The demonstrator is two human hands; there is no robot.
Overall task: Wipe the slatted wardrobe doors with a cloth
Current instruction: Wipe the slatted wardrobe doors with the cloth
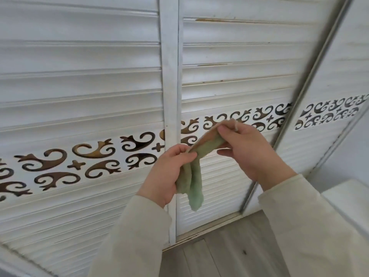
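Head view: hands raised in front of white slatted wardrobe doors (79,62), a cloth stretched between them.
Cloth: the green cloth (196,180) is off the doors, held in the air in front of the frame post between two panels; its upper part runs slanting from the left hand up to the right hand, and two folds hang down past the left palm.
Left hand: the left hand (169,172) pinches the cloth between thumb and curled fingers at the middle of its length; the hanging folds lie against the inner side of this hand.
Right hand: the right hand (247,148) pinches the cloth's upper end, thumb on top, fingers curled beneath; a pale, beige-looking side of the cloth shows at that end.
Sleeves: both arms wear pale cream sleeves (139,236) reaching to the wrists.
Doors: horizontal white slats above and below a cut-out band of dark scroll ornament (95,156) running across each panel; some slat edges at upper right show worn brown streaks (215,20).
Frame: a metal rail (295,116) runs slantwise at right, dividing off a further panel with the same ornament.
Floor: grey wood-look floor (229,246) below the doors.
Right edge: a white box-like object (347,198), only partly in view.
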